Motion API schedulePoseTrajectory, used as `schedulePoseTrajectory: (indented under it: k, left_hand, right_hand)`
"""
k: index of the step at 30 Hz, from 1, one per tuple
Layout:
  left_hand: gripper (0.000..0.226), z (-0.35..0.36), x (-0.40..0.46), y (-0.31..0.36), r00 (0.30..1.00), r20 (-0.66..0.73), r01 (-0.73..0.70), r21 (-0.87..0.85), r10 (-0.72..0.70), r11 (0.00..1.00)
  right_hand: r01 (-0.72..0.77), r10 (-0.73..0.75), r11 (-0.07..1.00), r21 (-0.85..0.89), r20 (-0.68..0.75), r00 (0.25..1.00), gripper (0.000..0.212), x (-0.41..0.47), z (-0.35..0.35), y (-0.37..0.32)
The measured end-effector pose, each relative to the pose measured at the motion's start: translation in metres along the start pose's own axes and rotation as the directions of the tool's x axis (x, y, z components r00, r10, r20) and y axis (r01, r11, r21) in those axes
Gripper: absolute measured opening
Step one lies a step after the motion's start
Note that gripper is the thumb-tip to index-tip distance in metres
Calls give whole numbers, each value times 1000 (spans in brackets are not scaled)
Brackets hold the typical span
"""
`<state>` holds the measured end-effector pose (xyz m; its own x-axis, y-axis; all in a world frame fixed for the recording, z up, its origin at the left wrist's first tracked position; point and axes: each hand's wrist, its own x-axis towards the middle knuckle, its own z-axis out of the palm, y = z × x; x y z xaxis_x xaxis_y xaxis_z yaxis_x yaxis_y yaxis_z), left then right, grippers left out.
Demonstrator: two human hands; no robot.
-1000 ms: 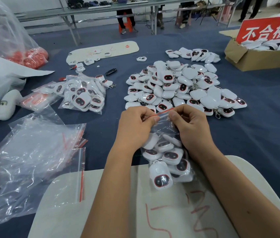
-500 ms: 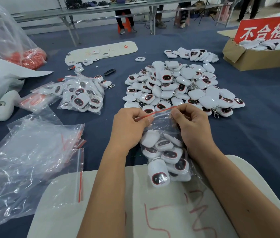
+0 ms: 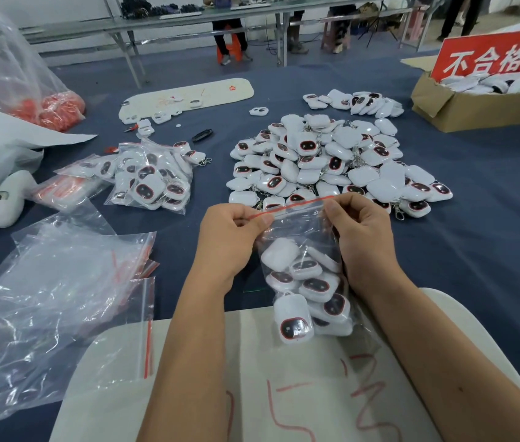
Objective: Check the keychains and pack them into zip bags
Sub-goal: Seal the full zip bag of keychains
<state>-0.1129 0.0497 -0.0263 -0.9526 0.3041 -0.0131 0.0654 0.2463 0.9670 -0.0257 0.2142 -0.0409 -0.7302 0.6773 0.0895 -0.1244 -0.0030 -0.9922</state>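
My left hand (image 3: 231, 231) and right hand (image 3: 359, 228) meet at the centre of the frame, each pinching one end of the red zip strip along the top of a clear zip bag (image 3: 300, 250). The bag hangs down from that strip toward the lower middle of the frame, with its bottom resting on a pale board (image 3: 188, 393) marked with red scribbles. Inside it sit white keychains (image 3: 303, 288) with dark, red-rimmed faces. I judge the film to be thin, soft and slippery, and the load light but loose, so the stiffer zip strip is the sure place to hold it; the hard shells look sturdy, though their metal clips could snag the plastic. Just beyond my hands, at centre, lies a big pile of loose keychains (image 3: 332, 164) on the blue-covered surface (image 3: 491, 234). Left of centre is an already filled bag (image 3: 153, 180), and at lower left a heap of empty bags (image 3: 54, 298). At upper right a cardboard box (image 3: 475, 106) carries a red sign. Metal-legged tables and seated people's legs line the top edge.
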Motion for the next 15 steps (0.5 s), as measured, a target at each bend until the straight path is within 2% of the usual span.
schedulePoseTrajectory:
  k: [4, 6, 9, 12, 15]
  left_hand:
    - [14, 4, 0, 1, 999, -30, 21, -80, -23, 997]
    - [8, 4, -2, 1, 998, -21, 54, -145, -58, 988]
    - [11, 1, -3, 0, 992, 2, 122, -218, -124, 968]
    - [12, -2, -3, 1, 991, 10, 132, -226, -134, 965]
    - [15, -3, -1, 2, 993, 17, 118, -214, -117, 970]
  right_hand:
    - [-18, 19, 1000, 10, -15, 1000, 19, 0, 1, 0]
    - [-24, 24, 1000, 16, -24, 999, 20, 1, 1, 1]
    - [-37, 39, 998, 42, -37, 999, 21, 4, -1, 3]
    - [-53, 55, 997, 59, -40, 998, 22, 5, -1, 2]
    - [-139, 132, 975, 176, 52, 990, 22, 5, -2, 0]
